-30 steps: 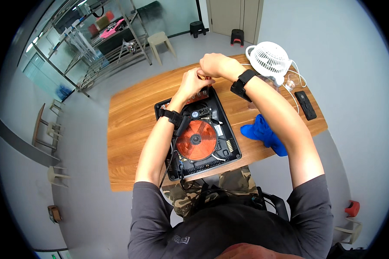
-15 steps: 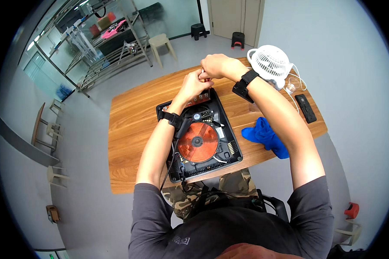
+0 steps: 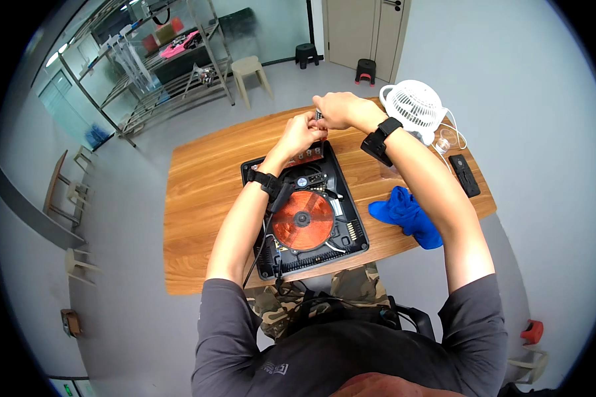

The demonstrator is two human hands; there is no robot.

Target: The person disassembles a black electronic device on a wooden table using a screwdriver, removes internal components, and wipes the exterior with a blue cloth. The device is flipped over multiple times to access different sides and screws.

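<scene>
An opened induction cooker (image 3: 359, 231) with a black casing lies on the table, its round copper coil (image 3: 302, 220) facing up. At its far end sits a reddish display board (image 3: 304, 157), partly covered by my left hand. My left hand (image 3: 302, 132) is closed in a pinch at the far edge of that board; what its fingertips hold is hidden. Just above, my right hand (image 3: 341, 109) is closed around a small slim object with a dark grey end (image 3: 319, 115), whose kind I cannot make out. The two hands almost touch.
On the wooden table (image 3: 198, 198), a blue cloth (image 3: 407, 215) lies right of the cooker. A white fan (image 3: 414, 106) with its cable stands at the far right, beside a black oblong object (image 3: 464, 175). A metal rack (image 3: 159, 66) and stools (image 3: 248, 69) stand beyond the table.
My right hand has shifted slightly right and down, and more of the slim object between the hands shows. The whole view has tilted a little; the cooker stays in place.
</scene>
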